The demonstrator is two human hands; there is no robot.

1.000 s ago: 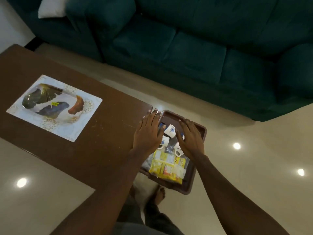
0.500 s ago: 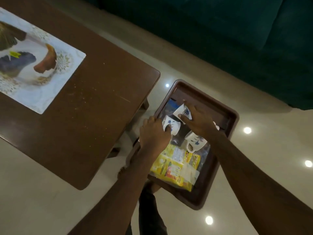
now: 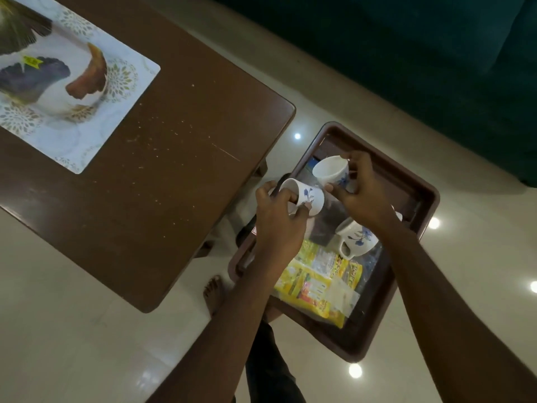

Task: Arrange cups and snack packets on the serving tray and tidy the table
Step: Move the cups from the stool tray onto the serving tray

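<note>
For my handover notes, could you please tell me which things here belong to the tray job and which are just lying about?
Job:
brown plastic serving tray
white blue-flowered cups
yellow snack packets

Lying about:
bird-print placemat
brown wooden table

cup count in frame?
3, maybe a fourth. One tilted in the left hand at the tray's left edge, one lifted in the right hand over the tray, one lying on the tray. White sliver behind the right wrist may be another.
</note>
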